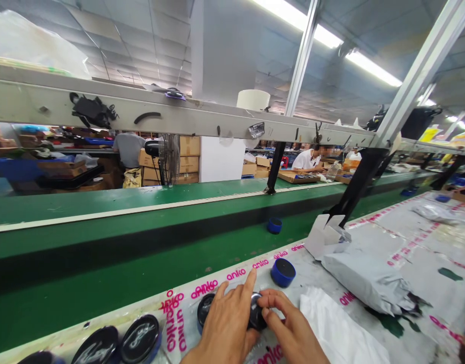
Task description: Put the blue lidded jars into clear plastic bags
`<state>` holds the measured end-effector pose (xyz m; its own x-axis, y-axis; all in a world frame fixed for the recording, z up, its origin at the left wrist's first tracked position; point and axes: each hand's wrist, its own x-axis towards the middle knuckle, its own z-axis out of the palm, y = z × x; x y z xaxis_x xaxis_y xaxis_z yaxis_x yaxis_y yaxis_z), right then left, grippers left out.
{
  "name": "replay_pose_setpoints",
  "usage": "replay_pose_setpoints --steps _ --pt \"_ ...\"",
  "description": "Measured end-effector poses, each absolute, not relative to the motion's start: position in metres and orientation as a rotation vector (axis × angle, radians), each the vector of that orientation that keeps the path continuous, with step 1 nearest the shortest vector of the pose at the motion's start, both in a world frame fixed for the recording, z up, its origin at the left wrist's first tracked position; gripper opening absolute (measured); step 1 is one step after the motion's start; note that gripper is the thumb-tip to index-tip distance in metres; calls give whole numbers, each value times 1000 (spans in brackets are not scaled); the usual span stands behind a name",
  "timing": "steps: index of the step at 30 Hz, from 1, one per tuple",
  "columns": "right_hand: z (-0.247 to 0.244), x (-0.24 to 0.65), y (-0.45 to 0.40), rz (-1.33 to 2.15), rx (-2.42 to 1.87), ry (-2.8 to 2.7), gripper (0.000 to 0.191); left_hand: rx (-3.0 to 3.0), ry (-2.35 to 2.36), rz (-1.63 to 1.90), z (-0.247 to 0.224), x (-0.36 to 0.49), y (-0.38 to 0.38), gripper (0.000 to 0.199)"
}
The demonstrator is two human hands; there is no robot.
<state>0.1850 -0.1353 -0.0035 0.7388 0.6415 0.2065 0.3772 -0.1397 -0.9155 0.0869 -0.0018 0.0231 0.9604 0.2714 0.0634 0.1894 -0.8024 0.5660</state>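
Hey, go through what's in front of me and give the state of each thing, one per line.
Left hand: index finger extended, next to the glossy round piece
Right hand: pinching that piece's edge
Glossy round piece: held, between the hands
Nearer blue cylinder: upright, unheld, on the printed sheet
Farther blue cylinder: upright, unheld, on the green belt
White box: flaps open
Ceiling light: lit
Fan: running or stopped, can't tell

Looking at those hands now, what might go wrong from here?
The round black piece held at its edge by the right hand might slip. That hand could also bump the blue-sided piece just beyond it toward the green belt. The left hand may nudge the dark-topped piece close beside it.
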Motion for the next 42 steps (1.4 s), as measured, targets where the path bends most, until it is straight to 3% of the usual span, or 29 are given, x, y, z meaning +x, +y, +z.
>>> replay_pose_setpoints --steps 7,12,14,18,20,32,38,42 --pt "-3 190 -128 295 -1865 -882 20 2559 305 265 25 79 -1 98" --pt "1 189 -130 314 -1861 -881 24 2816 -52 433 8 68 8 36" --pt "3 188 -130 321 -1866 -871 26 2936 -300 605 -4 68 11 28" --pt "5 187 -128 308 -1866 -868 26 2908 -403 1316 -29 75 8 27" --pt "6 185 -128 305 -1871 -866 27 2838 -327 1483 -35 77 5 26" --pt "1 196 -133 198 -2065 -775 39 2889 -309 1475 -29 75 10 25" --pt "-12 195 -144 -467 -2008 -1207 37 2908 -249 1511 -29 71 8 27" --pt "-9 187 -142 -826 -1974 -1518 50 2949 -276 1536 -34 68 10 33"
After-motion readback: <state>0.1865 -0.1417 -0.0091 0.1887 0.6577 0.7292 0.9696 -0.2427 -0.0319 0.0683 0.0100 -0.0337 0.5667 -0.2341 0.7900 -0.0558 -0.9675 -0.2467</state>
